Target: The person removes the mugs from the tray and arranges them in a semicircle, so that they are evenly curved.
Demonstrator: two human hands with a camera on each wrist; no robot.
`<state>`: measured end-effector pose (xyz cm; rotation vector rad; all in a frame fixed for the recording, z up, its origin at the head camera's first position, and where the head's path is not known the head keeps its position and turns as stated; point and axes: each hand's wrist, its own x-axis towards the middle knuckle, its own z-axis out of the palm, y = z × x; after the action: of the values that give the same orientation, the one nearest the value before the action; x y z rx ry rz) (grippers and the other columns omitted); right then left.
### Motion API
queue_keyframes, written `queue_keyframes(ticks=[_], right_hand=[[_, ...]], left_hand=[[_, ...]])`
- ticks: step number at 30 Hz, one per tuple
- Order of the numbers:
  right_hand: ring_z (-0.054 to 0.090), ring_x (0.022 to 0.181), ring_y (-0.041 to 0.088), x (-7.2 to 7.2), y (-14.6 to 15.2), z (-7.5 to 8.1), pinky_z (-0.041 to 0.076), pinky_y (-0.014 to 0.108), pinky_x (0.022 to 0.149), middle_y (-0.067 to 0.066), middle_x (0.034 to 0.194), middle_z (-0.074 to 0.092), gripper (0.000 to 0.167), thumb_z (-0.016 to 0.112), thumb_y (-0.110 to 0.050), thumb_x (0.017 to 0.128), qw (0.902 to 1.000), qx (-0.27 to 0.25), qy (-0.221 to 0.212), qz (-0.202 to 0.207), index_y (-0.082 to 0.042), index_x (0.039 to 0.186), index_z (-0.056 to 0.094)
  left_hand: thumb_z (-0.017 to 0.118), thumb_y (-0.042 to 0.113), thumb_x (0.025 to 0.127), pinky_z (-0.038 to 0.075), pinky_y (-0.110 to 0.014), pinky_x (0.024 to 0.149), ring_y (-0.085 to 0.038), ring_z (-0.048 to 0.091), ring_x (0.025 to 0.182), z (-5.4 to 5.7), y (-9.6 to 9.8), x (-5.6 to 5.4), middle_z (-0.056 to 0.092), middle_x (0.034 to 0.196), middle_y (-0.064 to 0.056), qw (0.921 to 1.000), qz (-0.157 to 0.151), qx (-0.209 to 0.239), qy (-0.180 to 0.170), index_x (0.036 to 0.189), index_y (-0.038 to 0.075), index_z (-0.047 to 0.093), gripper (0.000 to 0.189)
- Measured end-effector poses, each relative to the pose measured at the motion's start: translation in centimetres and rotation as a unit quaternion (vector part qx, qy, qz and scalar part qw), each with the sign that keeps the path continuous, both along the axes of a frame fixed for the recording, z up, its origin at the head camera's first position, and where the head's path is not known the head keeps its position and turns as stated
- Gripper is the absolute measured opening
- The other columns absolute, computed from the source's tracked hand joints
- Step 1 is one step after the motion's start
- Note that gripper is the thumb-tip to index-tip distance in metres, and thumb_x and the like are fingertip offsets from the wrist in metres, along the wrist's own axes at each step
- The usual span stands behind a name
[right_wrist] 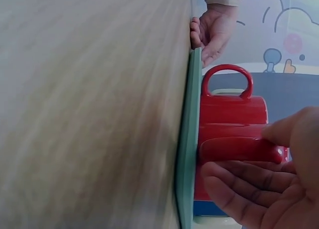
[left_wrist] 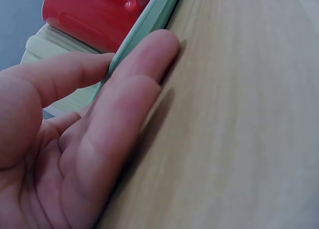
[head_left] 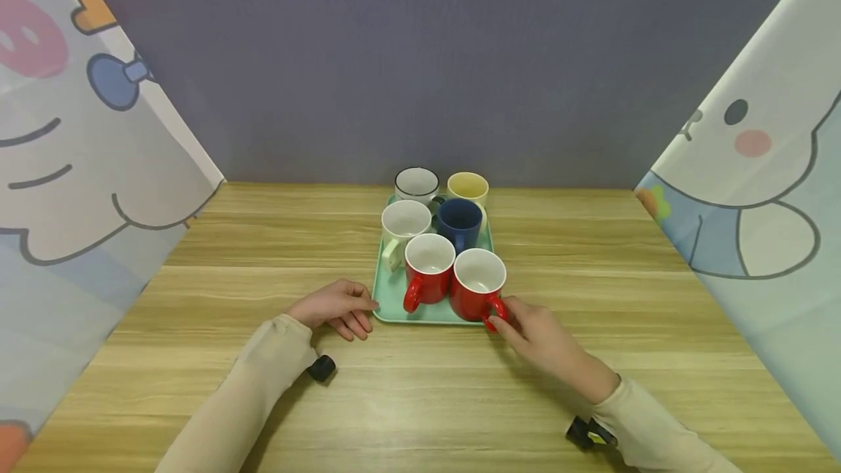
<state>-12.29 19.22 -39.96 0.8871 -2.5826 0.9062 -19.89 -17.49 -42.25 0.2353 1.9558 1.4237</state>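
Note:
My right hand (head_left: 542, 334) pinches the handle of the right-hand red mug (head_left: 474, 296), thumb on one side and fingers on the other. This mug stands upright at the front right of the mint-green tray (head_left: 394, 309). At the tray's front left corner, my left hand (head_left: 336, 307) holds the rim, the thumb tip on the edge and the fingers outside it, as the left wrist view shows. Beside the held mug stands a second red mug (head_left: 428, 285), its handle facing front left. In the right wrist view, the held mug's handle (right_wrist: 239, 149) lies between thumb and fingers.
Behind the red mugs on the tray are a cream mug (head_left: 404, 223), a dark blue mug (head_left: 460, 221), a white mug with a black rim (head_left: 417, 182) and a yellow mug (head_left: 468, 185). A grey wall (head_left: 420, 64) rises behind the wooden table (head_left: 296, 247).

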Motion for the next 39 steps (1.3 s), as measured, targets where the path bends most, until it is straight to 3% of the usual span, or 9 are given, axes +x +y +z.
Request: queue_keyframes(ticks=[7,11,15,28,35,39], right_hand=[[0.045,0.061,0.002,-0.4,0.6,0.4,0.043,0.021,0.051,-0.009,0.073,0.053,0.016,0.067,-0.015,0.096,0.9990,0.019,0.038,0.012,-0.002,0.092,0.058],[0.045,0.059,0.004,-0.7,1.0,0.8,0.042,0.021,0.050,-0.006,0.070,0.053,0.015,0.070,-0.007,0.092,0.9978,0.038,0.054,0.001,0.001,0.093,0.058],[0.046,0.058,0.004,-0.8,1.1,1.1,0.042,0.022,0.049,-0.008,0.068,0.051,0.018,0.074,0.003,0.084,0.9977,0.047,0.045,-0.015,0.000,0.092,0.058],[0.045,0.057,0.005,-1.1,1.5,0.8,0.042,0.024,0.050,-0.007,0.065,0.050,0.014,0.071,0.003,0.088,0.9978,0.034,0.015,-0.056,-0.002,0.090,0.058],[0.044,0.058,0.001,-1.3,2.0,0.9,0.041,0.023,0.049,-0.010,0.066,0.051,0.018,0.072,0.008,0.083,0.9980,0.007,0.044,-0.045,-0.004,0.088,0.059],[0.043,0.058,0.000,-1.4,2.2,1.2,0.040,0.022,0.049,-0.009,0.065,0.051,0.019,0.071,0.008,0.085,0.9983,0.002,0.035,-0.046,-0.005,0.086,0.057]], left_hand=[[0.061,0.020,0.097,0.058,-0.030,0.054,-0.018,0.072,0.064,-0.1,0.1,0.0,0.072,0.076,-0.013,1.0000,0.003,0.001,-0.001,0.087,0.005,0.056,0.019],[0.061,0.020,0.097,0.058,-0.030,0.053,-0.018,0.071,0.064,-0.1,0.1,0.0,0.072,0.076,-0.013,1.0000,0.004,-0.002,0.002,0.087,0.004,0.056,0.019],[0.061,0.021,0.097,0.058,-0.030,0.054,-0.018,0.072,0.064,-0.1,0.1,0.0,0.072,0.076,-0.012,1.0000,0.003,-0.002,0.001,0.087,0.004,0.057,0.020],[0.062,0.021,0.097,0.058,-0.030,0.054,-0.019,0.071,0.064,0.0,0.3,0.1,0.072,0.076,-0.013,0.9999,0.008,-0.003,0.008,0.087,0.004,0.056,0.020],[0.062,0.020,0.097,0.057,-0.029,0.053,-0.018,0.071,0.064,-0.2,0.3,0.1,0.072,0.076,-0.013,0.9999,0.012,-0.007,0.007,0.087,0.005,0.056,0.020],[0.061,0.020,0.097,0.057,-0.029,0.053,-0.018,0.071,0.064,-0.2,0.2,0.0,0.072,0.076,-0.013,0.9999,0.010,-0.008,0.006,0.087,0.005,0.056,0.020]])
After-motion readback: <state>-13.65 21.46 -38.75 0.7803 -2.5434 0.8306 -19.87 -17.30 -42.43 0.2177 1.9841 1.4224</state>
